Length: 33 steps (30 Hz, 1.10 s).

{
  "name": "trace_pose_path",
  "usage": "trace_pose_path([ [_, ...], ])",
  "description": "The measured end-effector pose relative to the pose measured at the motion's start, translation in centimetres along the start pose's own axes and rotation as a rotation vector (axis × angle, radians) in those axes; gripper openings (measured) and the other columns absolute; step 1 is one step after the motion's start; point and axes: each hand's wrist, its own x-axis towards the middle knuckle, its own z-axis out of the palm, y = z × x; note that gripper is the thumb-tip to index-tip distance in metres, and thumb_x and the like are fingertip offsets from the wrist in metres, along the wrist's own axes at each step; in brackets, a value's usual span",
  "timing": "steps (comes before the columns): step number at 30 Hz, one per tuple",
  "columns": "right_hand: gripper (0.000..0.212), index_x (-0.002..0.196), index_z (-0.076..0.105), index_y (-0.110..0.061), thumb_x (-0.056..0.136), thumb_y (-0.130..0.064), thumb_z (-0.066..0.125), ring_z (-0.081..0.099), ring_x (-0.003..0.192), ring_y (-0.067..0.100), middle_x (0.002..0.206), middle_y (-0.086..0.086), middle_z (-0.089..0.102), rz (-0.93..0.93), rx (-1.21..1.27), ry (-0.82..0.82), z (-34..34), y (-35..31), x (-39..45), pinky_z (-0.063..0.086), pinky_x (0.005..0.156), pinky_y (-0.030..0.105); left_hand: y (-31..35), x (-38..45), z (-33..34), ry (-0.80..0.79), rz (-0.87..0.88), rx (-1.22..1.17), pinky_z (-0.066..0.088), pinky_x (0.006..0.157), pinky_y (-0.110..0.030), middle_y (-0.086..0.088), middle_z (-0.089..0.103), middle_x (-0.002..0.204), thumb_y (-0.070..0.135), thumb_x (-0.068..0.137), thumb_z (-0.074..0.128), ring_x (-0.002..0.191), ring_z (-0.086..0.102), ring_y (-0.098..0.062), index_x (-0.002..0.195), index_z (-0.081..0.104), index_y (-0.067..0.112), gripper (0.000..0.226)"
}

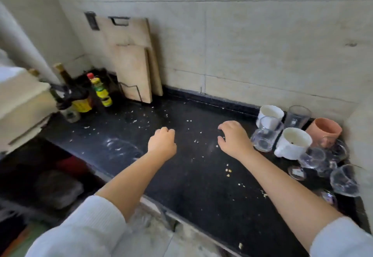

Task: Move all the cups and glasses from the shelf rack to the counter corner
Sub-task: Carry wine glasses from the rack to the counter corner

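left hand (162,142) loosely curled, empty | right hand (235,138) relaxed, empty | cups and glasses (296,143) clustered at 3 o'clock, wall corner keeps them contained

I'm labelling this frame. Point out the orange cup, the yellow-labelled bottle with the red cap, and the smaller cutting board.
orange cup (328,130): head view, on its side wall.
yellow-labelled bottle (101,90): head view, on its label.
smaller cutting board (133,71): head view, on its front face.

Two white ceramic cups (270,113) (293,144), one terracotta-pink cup (325,130), one tall clear tumbler (297,116), two pale wooden cutting boards (126,34) (135,73), and several clear stemmed glasses (266,133), too jumbled to count.
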Motion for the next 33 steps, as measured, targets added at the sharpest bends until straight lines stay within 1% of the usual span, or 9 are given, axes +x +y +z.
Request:
trace_pose_path([
  [4, 0.038, 0.125, 0.052, -0.005, 0.089, -0.016, 0.048, 0.038, 0.130, 0.026, 0.134, 0.010, 0.052, -0.230, 0.031, -0.141, 4.0, -11.8, 0.6, 0.031, 0.107, 0.035, -12.3, -7.7, -0.6, 0.010, -0.262, 0.020, 0.042, 0.082, -0.037, -0.013, 0.049, 0.121, 0.018, 0.090, 0.045, 0.115, 0.044, -0.031, 0.111, 0.050, 0.005, 0.026],
  [6, 0.037, 0.125, 0.052, -0.005, 0.090, -0.016, 0.047, 0.037, 0.130, 0.026, 0.134, 0.010, 0.052, -0.310, 0.035, -0.182, 5.7, -17.1, -0.1, 0.032, 0.106, 0.035, -17.1, -11.7, -0.7, 0.025, -0.351, 0.022, 0.044, 0.084, -0.038, -0.013, 0.050, 0.120, 0.017, 0.088, 0.046, 0.115, 0.045, -0.032, 0.111, 0.051, 0.005, 0.026],
  [11, 0.034, 0.120, 0.055, -0.004, 0.089, -0.014, 0.046, 0.041, 0.126, 0.027, 0.128, 0.012, 0.055, -0.551, 0.065, -0.280, 10.6, -33.3, -4.6, 0.035, 0.105, 0.035, -29.8, -23.9, -1.9, 0.007, -0.586, 0.086, 0.044, 0.089, -0.042, -0.015, 0.050, 0.122, 0.019, 0.088, 0.046, 0.117, 0.045, -0.034, 0.114, 0.051, 0.006, 0.030],
  [14, 0.034, 0.119, 0.055, -0.003, 0.088, -0.015, 0.047, 0.043, 0.123, 0.029, 0.126, 0.015, 0.056, -0.675, 0.078, -0.329, 13.1, -42.3, -8.2, 0.037, 0.103, 0.037, -36.3, -31.2, -2.8, 0.030, -0.685, 0.106, 0.044, 0.088, -0.042, -0.016, 0.051, 0.121, 0.020, 0.089, 0.046, 0.116, 0.046, -0.035, 0.115, 0.052, 0.006, 0.030],
  [18, 0.033, 0.117, 0.057, -0.002, 0.088, -0.016, 0.048, 0.046, 0.119, 0.030, 0.123, 0.017, 0.057, -0.851, 0.089, -0.394, 15.9, -53.4, -13.1, 0.039, 0.102, 0.037, -43.7, -40.7, -3.5, 0.042, -0.861, 0.112, 0.045, 0.089, -0.042, -0.015, 0.052, 0.121, 0.020, 0.088, 0.047, 0.116, 0.047, -0.034, 0.115, 0.053, 0.006, 0.032],
  [24, 0.033, 0.116, 0.059, -0.004, 0.087, -0.017, 0.050, 0.050, 0.116, 0.031, 0.122, 0.016, 0.059, -1.137, 0.046, -0.448, 19.7, -67.4, -19.1, 0.044, 0.099, 0.039, -52.1, -53.0, -3.7, 0.051, -1.137, 0.086, 0.046, 0.090, -0.042, -0.015, 0.053, 0.122, 0.023, 0.089, 0.047, 0.117, 0.048, -0.033, 0.115, 0.054, 0.008, 0.031],
  [28, 0.035, 0.118, 0.056, -0.005, 0.087, -0.020, 0.050, 0.049, 0.116, 0.032, 0.122, 0.016, 0.057, -1.285, 0.006, -0.462, 22.0, -77.3, -22.6, 0.044, 0.097, 0.040, -57.6, -59.7, -4.7, 0.075, -1.289, 0.053, 0.047, 0.089, -0.040, -0.014, 0.056, 0.120, 0.025, 0.089, 0.049, 0.111, 0.053, -0.030, 0.113, 0.055, 0.010, 0.030],
  [31, 0.036, 0.119, 0.054, -0.007, 0.087, -0.022, 0.048, 0.050, 0.115, 0.034, 0.122, 0.017, 0.055, -1.385, -0.080, -0.480, 23.7, -84.4, -24.8, 0.044, 0.093, 0.042, -62.2, -63.7, -6.1, 0.100, -1.396, 0.040, 0.045, 0.088, -0.040, -0.013, 0.055, 0.120, 0.024, 0.089, 0.048, 0.112, 0.052, -0.030, 0.114, 0.053, 0.011, 0.028],
  [33, 0.039, 0.123, 0.052, -0.009, 0.087, -0.021, 0.047, 0.049, 0.117, 0.033, 0.125, 0.016, 0.053, -1.434, -0.104, -0.513, 24.9, -88.9, -25.9, 0.043, 0.095, 0.040, -65.4, -66.0, -7.3, 0.102, -1.466, 0.054, 0.045, 0.088, -0.040, -0.013, 0.054, 0.121, 0.023, 0.089, 0.046, 0.114, 0.050, -0.030, 0.114, 0.052, 0.011, 0.028],
])
